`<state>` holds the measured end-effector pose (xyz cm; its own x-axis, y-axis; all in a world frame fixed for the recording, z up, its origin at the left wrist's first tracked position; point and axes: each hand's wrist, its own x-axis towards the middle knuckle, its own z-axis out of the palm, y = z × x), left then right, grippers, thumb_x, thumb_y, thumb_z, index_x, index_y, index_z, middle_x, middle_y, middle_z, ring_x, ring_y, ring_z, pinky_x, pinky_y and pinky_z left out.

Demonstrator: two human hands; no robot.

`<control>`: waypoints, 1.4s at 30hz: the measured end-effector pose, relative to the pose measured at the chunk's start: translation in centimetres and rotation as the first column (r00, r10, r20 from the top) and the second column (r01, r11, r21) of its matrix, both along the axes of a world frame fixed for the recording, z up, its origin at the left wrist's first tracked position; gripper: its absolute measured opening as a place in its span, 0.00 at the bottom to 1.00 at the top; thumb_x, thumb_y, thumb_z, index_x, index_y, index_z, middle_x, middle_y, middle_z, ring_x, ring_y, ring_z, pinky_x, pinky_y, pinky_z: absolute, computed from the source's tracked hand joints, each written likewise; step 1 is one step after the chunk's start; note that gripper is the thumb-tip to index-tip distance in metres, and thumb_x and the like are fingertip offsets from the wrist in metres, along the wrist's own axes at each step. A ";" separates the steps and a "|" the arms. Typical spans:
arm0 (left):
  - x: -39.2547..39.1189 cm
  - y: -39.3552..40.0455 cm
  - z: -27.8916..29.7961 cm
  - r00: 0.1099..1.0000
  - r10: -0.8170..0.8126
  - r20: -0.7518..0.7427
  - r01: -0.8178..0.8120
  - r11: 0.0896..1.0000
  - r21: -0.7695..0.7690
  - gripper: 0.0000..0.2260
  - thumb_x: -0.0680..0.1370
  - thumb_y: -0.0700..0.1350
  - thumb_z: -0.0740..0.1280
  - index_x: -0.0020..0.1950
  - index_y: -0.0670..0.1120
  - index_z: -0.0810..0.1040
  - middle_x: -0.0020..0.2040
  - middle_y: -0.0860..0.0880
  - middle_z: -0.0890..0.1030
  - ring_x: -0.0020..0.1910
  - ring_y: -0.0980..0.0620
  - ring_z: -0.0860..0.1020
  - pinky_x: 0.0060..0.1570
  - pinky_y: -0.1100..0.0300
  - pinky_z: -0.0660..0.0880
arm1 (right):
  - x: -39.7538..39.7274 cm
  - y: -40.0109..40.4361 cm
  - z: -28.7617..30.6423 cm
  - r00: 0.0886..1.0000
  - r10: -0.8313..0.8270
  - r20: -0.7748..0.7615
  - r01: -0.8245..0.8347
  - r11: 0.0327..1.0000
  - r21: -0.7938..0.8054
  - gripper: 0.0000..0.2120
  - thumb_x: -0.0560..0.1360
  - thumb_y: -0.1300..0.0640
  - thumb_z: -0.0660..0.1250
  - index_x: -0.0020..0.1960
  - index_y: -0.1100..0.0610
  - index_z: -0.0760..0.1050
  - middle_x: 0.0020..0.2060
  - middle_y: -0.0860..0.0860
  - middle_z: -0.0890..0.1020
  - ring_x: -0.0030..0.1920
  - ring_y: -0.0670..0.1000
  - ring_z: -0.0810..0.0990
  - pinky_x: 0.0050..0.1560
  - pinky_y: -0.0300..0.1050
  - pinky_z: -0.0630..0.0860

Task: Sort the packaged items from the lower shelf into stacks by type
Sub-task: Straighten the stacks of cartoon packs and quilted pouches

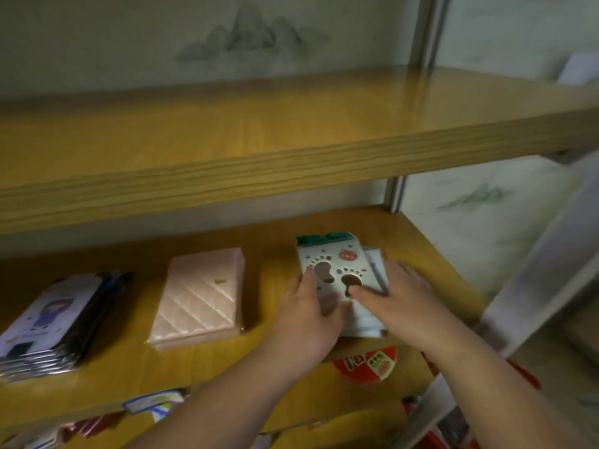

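Down low, under the middle shelf [227, 380], a red round pack [366, 364] and some other colourful packs [152, 405] peek out, too blurry to tell what they are. On the middle shelf, the left hand [308, 319] and the right hand [395, 303] both hold a white pack with paw prints [330, 270] on top of a small pile of packs [372, 306]. The fingers bend around its edges. To the left sits a stack of pink packs [201, 296]. Further left is a stack of packs with a cartoon figure [55, 322]. Above them is the top shelf [291, 131]
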<state>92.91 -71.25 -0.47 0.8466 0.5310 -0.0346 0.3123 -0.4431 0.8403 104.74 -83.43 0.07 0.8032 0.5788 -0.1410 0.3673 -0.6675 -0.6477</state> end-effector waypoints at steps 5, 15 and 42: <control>1.2 -0.5 1.4 0.998 0.061 0.029 -0.045 0.916 -0.398 0.22 0.71 0.44 0.77 0.58 0.65 0.78 0.51 0.60 0.86 0.52 0.58 0.83 0.50 0.61 0.80 | 0.5 -0.7 -0.4 0.998 0.018 -0.065 -0.005 0.981 0.192 0.21 0.71 0.42 0.70 0.62 0.40 0.72 0.55 0.41 0.78 0.59 0.48 0.76 0.58 0.54 0.78; 4.7 1.1 3.1 0.953 0.253 -0.165 -0.294 0.654 -0.697 0.21 0.73 0.40 0.75 0.64 0.46 0.76 0.48 0.42 0.87 0.44 0.41 0.86 0.46 0.42 0.82 | 1.5 -1.8 -1.1 0.918 0.095 -0.385 0.110 0.872 0.477 0.20 0.72 0.54 0.77 0.48 0.31 0.73 0.45 0.37 0.85 0.44 0.39 0.85 0.38 0.40 0.84; 2.8 -0.1 -0.2 0.984 -0.013 0.178 0.001 0.998 0.066 0.16 0.72 0.59 0.73 0.57 0.57 0.78 0.54 0.56 0.83 0.52 0.60 0.81 0.47 0.59 0.81 | 3.6 -2.4 -0.8 0.988 0.042 -0.147 0.017 0.923 0.383 0.13 0.71 0.36 0.69 0.53 0.37 0.77 0.50 0.38 0.81 0.49 0.42 0.82 0.47 0.47 0.82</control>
